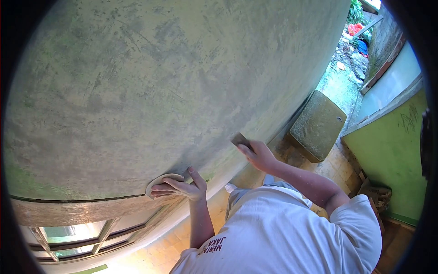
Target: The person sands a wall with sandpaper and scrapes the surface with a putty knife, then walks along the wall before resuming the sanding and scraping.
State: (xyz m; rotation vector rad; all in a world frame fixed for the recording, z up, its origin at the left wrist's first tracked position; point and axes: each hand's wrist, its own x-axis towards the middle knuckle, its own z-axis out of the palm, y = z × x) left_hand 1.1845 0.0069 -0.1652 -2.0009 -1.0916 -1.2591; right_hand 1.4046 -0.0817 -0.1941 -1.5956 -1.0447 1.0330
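Note:
A large wall [132, 96] with patchy grey, green and whitish smears fills the upper left. My left hand [185, 188], low near the wall's bottom edge in the view, holds a pale, flat, rounded plate [157, 181], with its fingers across it. Farther right, my right hand [259, 156] grips a small flat brownish scraper [239, 139], whose wide end is close to or against the wall. Whether it touches, I cannot tell.
A dusty box-like stool [318, 125] stands by the wall on the right, on a yellowish tiled floor [335, 166]. Beyond it are a green panel [392, 150] and an outdoor passage with debris [353, 64]. A wooden-framed window [75, 232] is at lower left.

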